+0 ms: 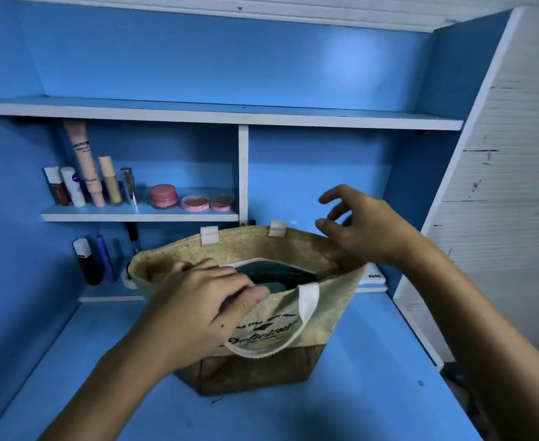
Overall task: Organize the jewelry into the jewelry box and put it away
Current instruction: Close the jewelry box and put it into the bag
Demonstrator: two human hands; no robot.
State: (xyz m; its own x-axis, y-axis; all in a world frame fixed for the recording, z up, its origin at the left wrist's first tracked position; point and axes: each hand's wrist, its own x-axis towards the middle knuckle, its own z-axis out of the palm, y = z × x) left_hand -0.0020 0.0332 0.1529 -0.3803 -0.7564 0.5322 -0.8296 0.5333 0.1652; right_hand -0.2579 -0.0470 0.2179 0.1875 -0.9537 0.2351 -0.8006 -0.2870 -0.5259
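Both hands worked at a tan woven jute tote bag (335, 300) with white handles, standing on the blue bench (373, 393). Her left hand (198, 310) pinched the bag's near rim between thumb and curled fingers, covering part of the opening. Her right hand (366, 224) hovered over the far rim, released, fingers spread and blurred. Inside the bag, a dark green box-like object (280, 275) lay half hidden; whether it was the jewelry box could not be told. Cosmetic tubes and pink jars (163, 196) lined the small blue shelf (140, 216) behind.
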